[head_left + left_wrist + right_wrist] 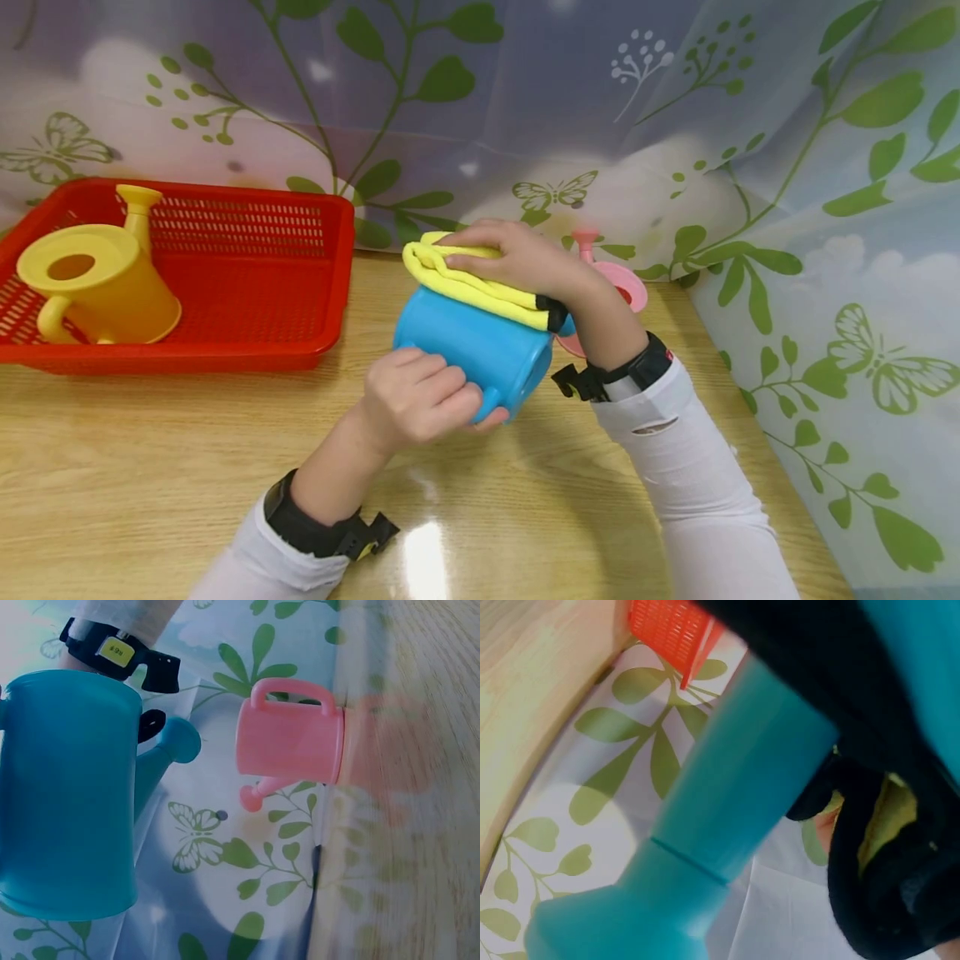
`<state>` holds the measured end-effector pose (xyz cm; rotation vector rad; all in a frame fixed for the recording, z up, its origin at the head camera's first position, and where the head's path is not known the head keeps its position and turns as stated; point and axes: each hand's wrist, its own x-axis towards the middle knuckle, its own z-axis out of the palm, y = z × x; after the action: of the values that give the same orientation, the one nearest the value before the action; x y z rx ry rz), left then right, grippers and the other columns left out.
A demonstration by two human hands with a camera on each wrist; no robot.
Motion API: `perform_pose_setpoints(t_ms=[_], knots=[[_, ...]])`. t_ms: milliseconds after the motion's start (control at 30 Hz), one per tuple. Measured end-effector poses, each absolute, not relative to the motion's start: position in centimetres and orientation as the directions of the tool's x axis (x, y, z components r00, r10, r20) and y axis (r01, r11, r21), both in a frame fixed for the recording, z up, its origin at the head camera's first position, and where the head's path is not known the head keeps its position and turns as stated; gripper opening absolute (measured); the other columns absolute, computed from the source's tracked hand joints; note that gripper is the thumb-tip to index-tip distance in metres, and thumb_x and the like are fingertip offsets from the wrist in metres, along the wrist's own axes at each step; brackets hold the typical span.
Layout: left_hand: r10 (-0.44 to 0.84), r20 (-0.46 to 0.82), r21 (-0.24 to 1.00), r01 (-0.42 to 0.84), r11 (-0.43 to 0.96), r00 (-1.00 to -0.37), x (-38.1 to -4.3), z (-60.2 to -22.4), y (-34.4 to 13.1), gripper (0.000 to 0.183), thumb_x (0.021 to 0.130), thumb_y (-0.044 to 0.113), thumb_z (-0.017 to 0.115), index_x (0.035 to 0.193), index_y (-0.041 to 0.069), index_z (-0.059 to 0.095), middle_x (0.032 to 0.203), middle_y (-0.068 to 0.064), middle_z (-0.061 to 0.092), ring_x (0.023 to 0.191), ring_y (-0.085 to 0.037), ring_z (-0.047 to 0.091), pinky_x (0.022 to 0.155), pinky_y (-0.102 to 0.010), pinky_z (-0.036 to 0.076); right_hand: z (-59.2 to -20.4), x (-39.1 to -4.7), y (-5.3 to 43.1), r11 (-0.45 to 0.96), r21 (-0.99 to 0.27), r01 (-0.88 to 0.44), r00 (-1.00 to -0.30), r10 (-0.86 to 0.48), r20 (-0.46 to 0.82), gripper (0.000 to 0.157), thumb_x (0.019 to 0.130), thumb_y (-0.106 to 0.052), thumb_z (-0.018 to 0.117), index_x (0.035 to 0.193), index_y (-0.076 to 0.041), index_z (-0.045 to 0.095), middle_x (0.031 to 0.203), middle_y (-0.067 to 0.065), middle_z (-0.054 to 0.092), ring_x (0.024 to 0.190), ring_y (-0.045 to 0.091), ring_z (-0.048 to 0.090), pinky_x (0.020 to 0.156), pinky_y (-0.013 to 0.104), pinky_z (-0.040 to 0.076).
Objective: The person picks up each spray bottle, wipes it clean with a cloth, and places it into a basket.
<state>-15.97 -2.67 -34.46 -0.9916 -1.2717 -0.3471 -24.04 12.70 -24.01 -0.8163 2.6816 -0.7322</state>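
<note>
A blue watering can (pixel 476 329) is tilted on its side above the table. My left hand (pixel 420 396) grips its handle, with the fingers curled round it. On the can's upper side lies a folded yellow cloth (pixel 480 287) with a black edge. My right hand (pixel 517 258) holds this cloth against the can, thumb and fingers over the folds. The right wrist view shows the can's blue spout (pixel 742 765) beside the cloth's dark edge (pixel 847 877). In the left wrist view the blue can's body (pixel 67 802) fills the left side.
Behind the right forearm stands a pink watering can (pixel 618 283), partly hidden. At the left, a red basket (pixel 255 350) holds a yellow watering can (pixel 123 287). The wooden table (pixel 187 467) meets a leaf-patterned curtain (pixel 450 125) at the back and right.
</note>
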Motion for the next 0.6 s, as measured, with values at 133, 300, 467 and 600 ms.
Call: perform_pose_setpoints(t_ms=[133, 300, 467, 600], knots=[[0.290, 0.905, -0.424, 0.714, 0.557, 0.312, -16.1, -34.6, -2.7, 0.041, 0.088, 0.037, 0.062, 0.059, 0.018, 0.041, 0.049, 0.006, 0.038, 0.041, -0.007, 0.032, 0.041, -0.018, 0.021, -24.0, -24.0, 12.9, 0.717, -0.532, -0.451, -0.814, -0.575, -0.085, 0.038, 0.096, -0.034, 0.058, 0.131, -0.020, 0.061, 0.133, 0.004, 0.056, 0.122, 0.021, 0.051, 0.099, 0.039, 0.042], [0.292, 0.905, -0.425, 0.717, 0.553, 0.311, -16.2, -34.6, -2.8, 0.041, 0.088, 0.037, 0.062, 0.059, 0.018, 0.041, 0.049, 0.006, 0.038, 0.041, -0.007, 0.032, 0.040, -0.018, 0.022, -24.0, -23.8, 13.7, 0.687, -0.543, -0.483, -0.791, -0.608, -0.065, 0.036, 0.096, -0.029, 0.059, 0.129, -0.015, 0.062, 0.131, 0.006, 0.057, 0.121, 0.022, 0.051, 0.100, 0.040, 0.042], [0.297, 0.906, -0.420, 0.716, 0.558, 0.300, -16.2, -34.6, -3.0, 0.041, 0.089, 0.038, 0.062, 0.059, 0.018, 0.041, 0.050, 0.006, 0.040, 0.041, -0.007, 0.034, 0.040, -0.018, 0.023, -24.0, -23.4, 14.7, 0.654, -0.574, -0.493, -0.773, -0.632, -0.056, 0.036, 0.095, -0.024, 0.061, 0.129, -0.011, 0.062, 0.137, 0.009, 0.054, 0.131, 0.025, 0.046, 0.107, 0.042, 0.038], [0.298, 0.910, -0.413, 0.717, 0.561, 0.290, -16.3, -34.6, -3.1, 0.041, 0.088, 0.037, 0.062, 0.060, 0.018, 0.042, 0.050, 0.006, 0.041, 0.041, -0.008, 0.035, 0.040, -0.018, 0.024, -23.9, -23.1, 15.7, 0.651, -0.565, -0.507, -0.760, -0.647, -0.063, 0.036, 0.095, -0.022, 0.061, 0.128, -0.011, 0.062, 0.138, 0.010, 0.054, 0.131, 0.026, 0.047, 0.106, 0.041, 0.039]])
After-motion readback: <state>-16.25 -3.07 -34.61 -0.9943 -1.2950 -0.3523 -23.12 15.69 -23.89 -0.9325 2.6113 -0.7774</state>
